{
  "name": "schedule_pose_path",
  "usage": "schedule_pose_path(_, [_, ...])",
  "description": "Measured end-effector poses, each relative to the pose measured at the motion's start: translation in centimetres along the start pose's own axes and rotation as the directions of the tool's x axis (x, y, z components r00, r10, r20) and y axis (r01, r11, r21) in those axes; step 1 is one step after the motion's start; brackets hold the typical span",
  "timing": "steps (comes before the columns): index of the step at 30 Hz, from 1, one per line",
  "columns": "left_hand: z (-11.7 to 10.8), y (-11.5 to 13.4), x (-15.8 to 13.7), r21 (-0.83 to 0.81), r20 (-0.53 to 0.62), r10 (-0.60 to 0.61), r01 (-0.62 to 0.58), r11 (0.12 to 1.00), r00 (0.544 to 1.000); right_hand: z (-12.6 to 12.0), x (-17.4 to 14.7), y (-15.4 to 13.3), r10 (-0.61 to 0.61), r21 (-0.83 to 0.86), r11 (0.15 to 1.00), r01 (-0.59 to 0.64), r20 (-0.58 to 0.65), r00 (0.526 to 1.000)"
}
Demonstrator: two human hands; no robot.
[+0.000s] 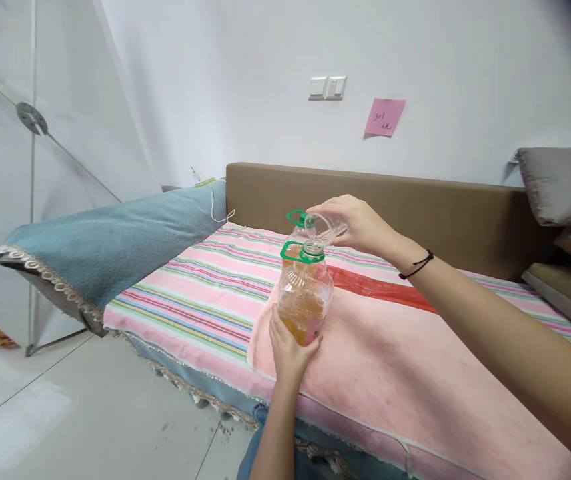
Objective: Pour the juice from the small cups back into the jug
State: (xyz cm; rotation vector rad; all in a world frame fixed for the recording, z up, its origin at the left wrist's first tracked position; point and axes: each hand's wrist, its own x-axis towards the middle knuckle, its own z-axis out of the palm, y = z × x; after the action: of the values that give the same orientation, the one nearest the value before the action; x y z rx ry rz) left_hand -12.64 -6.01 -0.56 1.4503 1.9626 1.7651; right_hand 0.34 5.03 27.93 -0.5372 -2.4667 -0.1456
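Note:
A clear plastic bottle (pixel 305 287) with a green ring handle at its neck stands upright on a pink mat (pixel 365 360), partly filled with amber liquid. Around its lower part wraps my left hand (pixel 290 347). My right hand (pixel 348 217) grips a clear plastic cup (pixel 321 230), tilted over the uncapped mouth of this bottle. Whether liquid runs from the cup I cannot make out. Just behind stands a second bottle (pixel 299 233) with a green cap and handle, also with amber liquid, largely hidden by the front one.
The mat lies on a sofa with a striped cover (pixel 205 273). Behind the bottles lies a red plastic strip (pixel 375 288). A blue-covered armrest (pixel 115 233) is at left, a brown backrest (pixel 365 200) behind, and a grey cushion (pixel 565 183) at right.

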Motion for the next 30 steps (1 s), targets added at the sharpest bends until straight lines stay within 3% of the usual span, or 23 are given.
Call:
schedule_pose_path(6, [-0.1, 0.1, 0.1, -0.027, -0.002, -0.002, 0.002, 1.0, 1.0, 0.3, 0.1, 0.4, -0.091, 0.009, 0.996, 0.09, 0.028, 0.995])
schedule_pose_path(15, [0.2, -0.4, 0.1, 0.004, -0.011, 0.02, -0.02, 1.0, 1.0, 0.3, 0.3, -0.3, -0.187, -0.118, 0.975, 0.189, 0.031, 0.982])
schedule_pose_path(20, [0.2, -0.5, 0.2, 0.016, -0.006, 0.0, 0.0, 1.0, 1.0, 0.5, -0.6, 0.1, -0.043, -0.05, 0.998, 0.043, -0.005, 0.999])
schedule_pose_path(23, [0.2, -0.8, 0.1, 0.031, -0.006, 0.0, 0.0, 1.0, 1.0, 1.3, -2.0, 0.6, 0.11, 0.126, 0.987, -0.102, -0.056, 0.992])
schedule_pose_path(26, [0.2, -1.1, 0.3, 0.052, -0.008, 0.012, -0.012, 0.999, 1.0, 2.7, -4.4, 1.3, 0.366, 0.43, 0.852, -0.298, -0.081, 0.927])
schedule_pose_path(28, [0.2, -1.1, 0.4, 0.043, 0.012, 0.0, -0.001, 0.999, 1.0, 3.8, -6.6, 1.8, 0.531, 0.651, 0.667, -0.361, -0.075, 0.844])
schedule_pose_path(30, [0.2, -1.1, 0.6, 0.03, 0.04, -0.025, 0.024, 0.999, 0.999, 4.5, -9.4, 2.3, 0.645, 0.808, 0.478, -0.344, -0.058, 0.762])
